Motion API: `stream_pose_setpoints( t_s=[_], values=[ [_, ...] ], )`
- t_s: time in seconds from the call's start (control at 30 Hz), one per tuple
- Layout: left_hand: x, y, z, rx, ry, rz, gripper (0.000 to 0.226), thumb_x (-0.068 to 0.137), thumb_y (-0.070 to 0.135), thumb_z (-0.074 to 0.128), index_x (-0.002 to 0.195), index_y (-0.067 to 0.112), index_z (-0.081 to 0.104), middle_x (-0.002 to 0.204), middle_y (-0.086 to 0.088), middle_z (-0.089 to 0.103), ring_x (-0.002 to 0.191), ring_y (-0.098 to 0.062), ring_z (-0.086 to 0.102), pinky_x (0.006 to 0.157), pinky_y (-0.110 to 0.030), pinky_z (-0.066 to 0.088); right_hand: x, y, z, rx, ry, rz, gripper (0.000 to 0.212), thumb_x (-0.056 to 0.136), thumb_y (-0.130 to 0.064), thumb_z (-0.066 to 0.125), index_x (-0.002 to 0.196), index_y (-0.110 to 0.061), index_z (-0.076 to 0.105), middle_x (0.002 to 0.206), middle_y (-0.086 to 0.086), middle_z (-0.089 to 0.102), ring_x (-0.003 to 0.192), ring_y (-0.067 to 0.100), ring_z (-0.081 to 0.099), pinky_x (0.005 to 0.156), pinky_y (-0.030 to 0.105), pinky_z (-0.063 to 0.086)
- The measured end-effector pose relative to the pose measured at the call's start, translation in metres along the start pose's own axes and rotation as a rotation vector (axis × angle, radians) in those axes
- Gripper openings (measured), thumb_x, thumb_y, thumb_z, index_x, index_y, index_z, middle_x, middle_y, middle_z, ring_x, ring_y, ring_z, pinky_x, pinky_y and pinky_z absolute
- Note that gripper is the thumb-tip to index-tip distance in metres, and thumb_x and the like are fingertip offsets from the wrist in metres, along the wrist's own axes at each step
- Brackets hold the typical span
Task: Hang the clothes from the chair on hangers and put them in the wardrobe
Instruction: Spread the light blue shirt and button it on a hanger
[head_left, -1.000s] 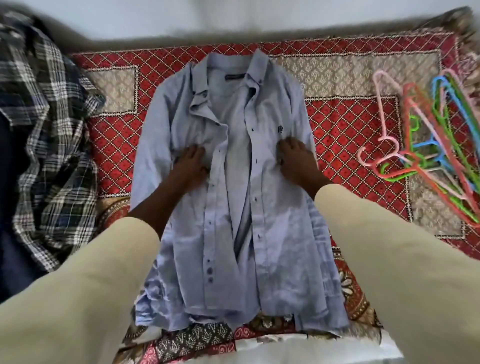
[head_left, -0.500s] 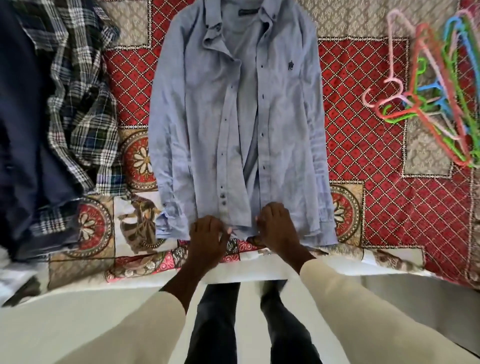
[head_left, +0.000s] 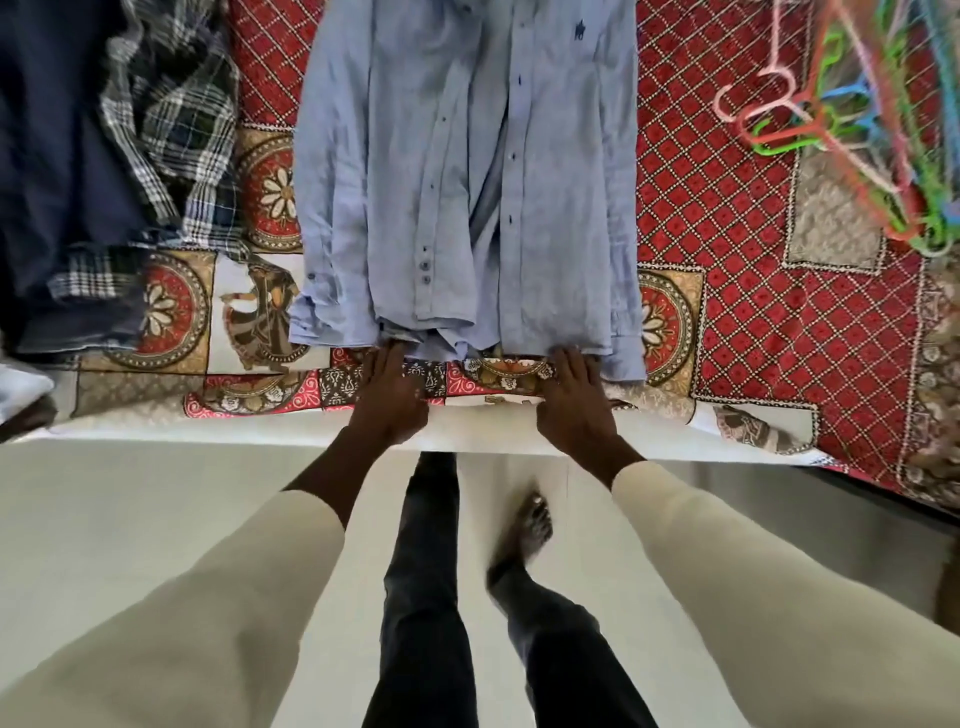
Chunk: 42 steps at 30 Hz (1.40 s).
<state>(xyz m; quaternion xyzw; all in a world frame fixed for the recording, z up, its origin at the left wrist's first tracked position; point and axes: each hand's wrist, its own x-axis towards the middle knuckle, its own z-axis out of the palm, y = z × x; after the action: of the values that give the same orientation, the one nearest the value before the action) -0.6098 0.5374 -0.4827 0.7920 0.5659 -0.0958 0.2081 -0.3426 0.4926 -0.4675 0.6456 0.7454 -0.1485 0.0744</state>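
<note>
Two sets of fingers lay flat and fairly straight at the shirt's hem: those of my left hand (head_left: 390, 391) touched the bottom edge near the button placket, those of my right hand (head_left: 574, 396) pressed the hem nearer the shirt's right-hand side. Neither curled round the cloth as far as I could see. The light blue shirt (head_left: 467, 182) lay front up and unbuttoned on the bed (head_left: 753, 218), its long axis running straight away from me, hem toward the bed's near edge, collar end out of view beyond the top. A plaid shirt (head_left: 171, 119) and a dark navy garment (head_left: 52, 156) lay crumpled to its left. A heap of coloured plastic hangers (head_left: 852, 119) sat well apart on the right.
</note>
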Motion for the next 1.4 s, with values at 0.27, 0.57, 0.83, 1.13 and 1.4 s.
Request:
stream_pose_setpoints(
  t_s=[0.27,0.57,0.83,1.13,1.4],
  values=[
    [-0.057,0.022,-0.016,0.090,-0.477,-0.013,0.039,0.087,0.017,0.052,0.125,0.014,0.055,0.119,-0.012,0.063,0.112,-0.032,0.059,0.086,-0.033,0.043,-0.044,0.006,0.008,-0.116,-0.447,-0.235,0.054,0.058,-0.013,0.072,0.111,-0.010,0.061,0.101,0.013,0.068,0.093,0.034,0.066,0.092,0.045,0.049],
    [-0.027,0.031,-0.019,0.261,-0.706,0.193,0.029,0.085,0.012,0.058,0.113,0.008,0.065,0.115,-0.012,0.063,0.103,-0.029,0.062,0.074,-0.030,0.046,-0.047,-0.017,0.000,-0.122,-0.336,-0.023,0.041,0.075,-0.017,0.066,0.115,-0.010,0.060,0.109,0.013,0.063,0.100,0.033,0.060,0.085,0.040,0.047],
    [0.030,0.039,-0.048,-0.696,0.433,-0.506,0.021,0.085,0.028,0.063,0.097,0.013,0.054,0.101,-0.006,0.054,0.092,-0.024,0.055,0.074,-0.035,0.046,0.022,-0.026,-0.034,0.261,-0.219,0.295,0.024,0.083,-0.011,0.052,0.106,-0.007,0.058,0.104,0.014,0.065,0.094,0.033,0.064,0.080,0.038,0.050],
    [0.064,0.012,-0.041,-0.040,0.093,-0.194,0.023,0.090,0.020,0.059,0.106,0.005,0.065,0.114,-0.017,0.056,0.113,-0.037,0.050,0.097,-0.047,0.040,0.071,-0.014,-0.007,0.153,0.037,0.253,0.032,0.088,-0.012,0.050,0.119,-0.006,0.053,0.121,0.017,0.054,0.113,0.035,0.051,0.095,0.044,0.041],
    [0.035,-0.031,-0.050,-0.490,0.377,-0.689,0.068,0.090,0.032,0.063,0.146,0.008,0.033,0.155,-0.022,0.028,0.144,-0.039,0.023,0.117,-0.052,0.021,0.081,-0.058,-0.034,0.253,0.322,0.228,0.059,0.085,-0.019,0.055,0.139,0.000,0.039,0.147,0.029,0.034,0.133,0.045,0.036,0.109,0.052,0.030]
  ],
)
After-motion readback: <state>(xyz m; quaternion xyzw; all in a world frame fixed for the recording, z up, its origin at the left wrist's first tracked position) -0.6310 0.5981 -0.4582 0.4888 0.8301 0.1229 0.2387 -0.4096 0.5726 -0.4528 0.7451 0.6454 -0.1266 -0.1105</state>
